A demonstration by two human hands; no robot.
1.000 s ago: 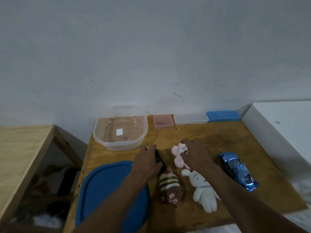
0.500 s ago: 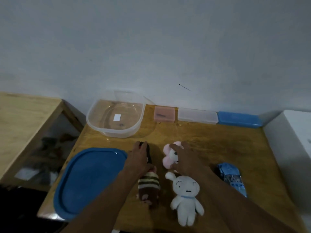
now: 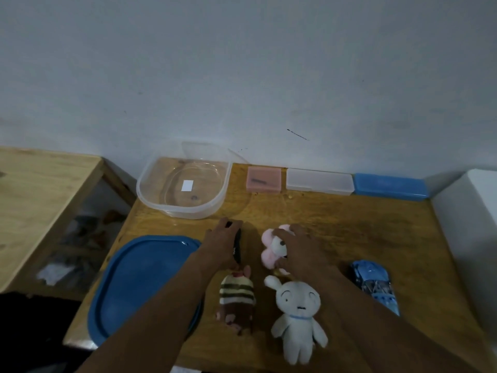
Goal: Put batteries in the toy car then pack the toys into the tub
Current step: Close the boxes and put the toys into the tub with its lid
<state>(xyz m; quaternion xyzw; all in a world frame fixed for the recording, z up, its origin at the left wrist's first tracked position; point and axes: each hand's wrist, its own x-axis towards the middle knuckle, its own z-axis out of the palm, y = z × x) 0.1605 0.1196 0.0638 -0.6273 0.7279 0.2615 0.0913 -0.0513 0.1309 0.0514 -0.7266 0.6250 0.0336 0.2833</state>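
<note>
Head view: the left hand point(image 3: 220, 246) lies near the middle of the desk point(image 3: 336, 224), its fingers curled over a dark object point(image 3: 237, 244). Only a narrow black strip of it shows past the knuckles, so what it is cannot be made out. The right hand point(image 3: 298, 251) grasps a pink plush point(image 3: 269, 250), with fingers bent over its top and the thumb under its near side. The palm covers the plush's right half.

Nearer the camera, a striped plush point(image 3: 236, 300) lies just below the left hand. Its left edge is hidden by the left forearm, and its brown lower end is dim and blurred. Beside it a white rabbit plush point(image 3: 295, 316) lies face up, with the right forearm crossing its right side.

The blue toy car point(image 3: 375, 285) sits apart on the right of the desk, untouched. It is smeared by blur and its details cannot be read.

The clear tub point(image 3: 183, 187) stands open at the far left corner of the desk, with a small white label on its floor. A blue lid point(image 3: 142, 281) lies flat at the near left, its right edge under the left forearm.

Along the wall sit a pink case point(image 3: 264, 180), a clear case point(image 3: 319, 181) and a blue case point(image 3: 391, 185). A wooden side table point(image 3: 35, 189) is cut off at the left edge.
</note>
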